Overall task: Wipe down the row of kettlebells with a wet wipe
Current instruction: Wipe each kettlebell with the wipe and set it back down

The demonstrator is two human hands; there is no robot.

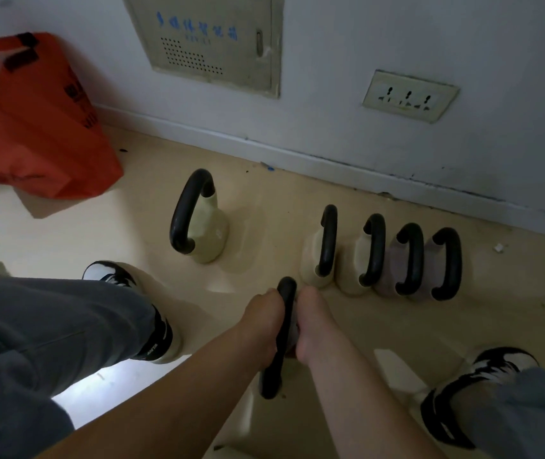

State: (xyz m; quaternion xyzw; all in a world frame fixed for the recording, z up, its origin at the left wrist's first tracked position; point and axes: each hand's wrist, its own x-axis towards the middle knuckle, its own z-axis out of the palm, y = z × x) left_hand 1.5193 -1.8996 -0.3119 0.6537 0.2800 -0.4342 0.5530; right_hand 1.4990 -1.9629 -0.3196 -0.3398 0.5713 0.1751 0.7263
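A kettlebell with a black handle (285, 323) sits low between my two forearms, its body mostly hidden. My left hand (260, 321) grips the handle from the left. My right hand (310, 326) reaches down along the handle's right side with its fingers hidden. A pale patch (293, 332) shows between that hand and the handle; I cannot tell whether it is the wipe or the kettlebell's body. Four more kettlebells stand in a row to the right: two cream (312, 260) (352, 263) and two pinkish (393, 263) (430, 253). A larger cream kettlebell (209, 226) stands apart at the left.
An orange bag (32, 127) lies on the beige floor by the wall at the left. The white wall carries a metal panel (211, 38) and a socket plate (410, 96). My shoes stand at the left (112, 274) and right (496, 362).
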